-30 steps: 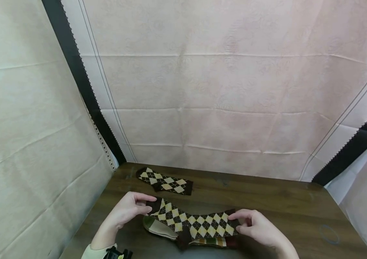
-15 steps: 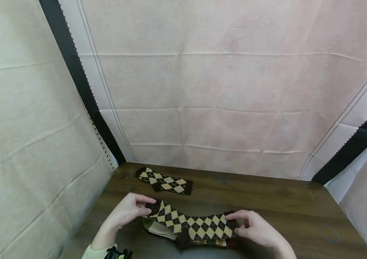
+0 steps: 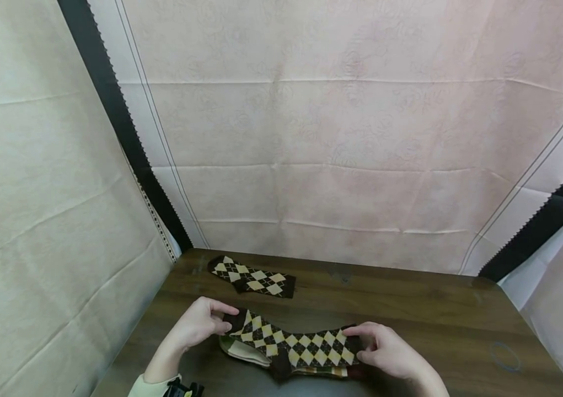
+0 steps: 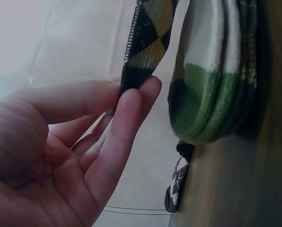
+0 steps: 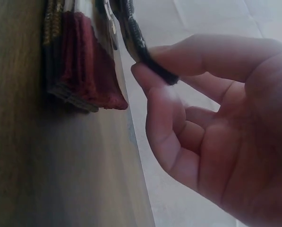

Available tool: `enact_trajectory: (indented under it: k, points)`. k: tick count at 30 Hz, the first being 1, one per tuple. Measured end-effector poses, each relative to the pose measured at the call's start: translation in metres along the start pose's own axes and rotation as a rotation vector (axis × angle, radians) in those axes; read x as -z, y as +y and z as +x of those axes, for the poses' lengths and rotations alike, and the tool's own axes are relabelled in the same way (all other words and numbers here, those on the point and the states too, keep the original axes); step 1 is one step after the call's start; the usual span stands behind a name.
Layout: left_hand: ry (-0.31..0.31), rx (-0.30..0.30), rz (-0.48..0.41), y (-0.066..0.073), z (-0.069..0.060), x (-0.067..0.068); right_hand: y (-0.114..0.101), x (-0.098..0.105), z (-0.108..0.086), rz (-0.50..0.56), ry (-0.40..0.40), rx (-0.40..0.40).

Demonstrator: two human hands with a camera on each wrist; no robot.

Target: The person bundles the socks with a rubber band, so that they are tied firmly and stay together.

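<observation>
Argyle sock (image 3: 306, 346) in brown, cream and yellow diamonds spans the gap between my two hands, above a pile of other socks; nearest me, at the bottom edge, my pale sleeve (image 3: 151, 387) ends beside a black device (image 3: 182, 389) on the wrist; my left hand (image 3: 200, 325) pinches the dark toe end, thumb and fingertips closed on the cloth; my right hand (image 3: 387, 348) pinches the dark cuff end the same way; the leg dips a little between the two grips, and the brown heel points toward me; just under it lies the sock pile (image 3: 247, 351), whose rounded green-and-white end (image 4: 202, 109) shows below my left grip and whose dark red end (image 5: 86, 59) shows below my right, both apart from the ends I hold; whether the heel touches the pile I cannot tell; off to the right, a thin blue oval (image 3: 505, 357) lies on the dark wooden table (image 3: 420, 309); beyond my left hand, a far sock (image 3: 256, 280) in like diamonds lies flat, its cuff to the right; behind the table rises a creased, pale backdrop (image 3: 341, 138), with a black band (image 3: 124, 124) running down its left side and another dark strip (image 3: 546, 212) down its right.
</observation>
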State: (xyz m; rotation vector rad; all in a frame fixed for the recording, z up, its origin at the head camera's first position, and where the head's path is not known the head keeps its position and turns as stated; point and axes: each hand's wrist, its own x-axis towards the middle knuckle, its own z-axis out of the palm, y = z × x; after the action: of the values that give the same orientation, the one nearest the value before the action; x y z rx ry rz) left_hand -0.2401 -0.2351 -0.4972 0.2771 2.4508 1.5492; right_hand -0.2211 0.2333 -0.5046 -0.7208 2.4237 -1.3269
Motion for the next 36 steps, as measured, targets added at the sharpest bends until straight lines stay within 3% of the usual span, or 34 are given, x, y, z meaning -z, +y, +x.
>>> enact_trajectory:
  k: [17,26,36]
  points:
    - [0.067,0.086,0.068,-0.0006,0.0014,-0.0037,0.0007,-0.0046,0.0039,-0.033,-0.026,0.003]
    - [0.058,0.111,0.087,-0.0027,0.0027,-0.0035,0.0052,-0.0044,0.0044,-0.067,-0.045,-0.062]
    - [-0.001,0.084,0.054,-0.0044,0.0017,-0.0014,0.0068,-0.0019,0.0028,-0.010,-0.075,-0.101]
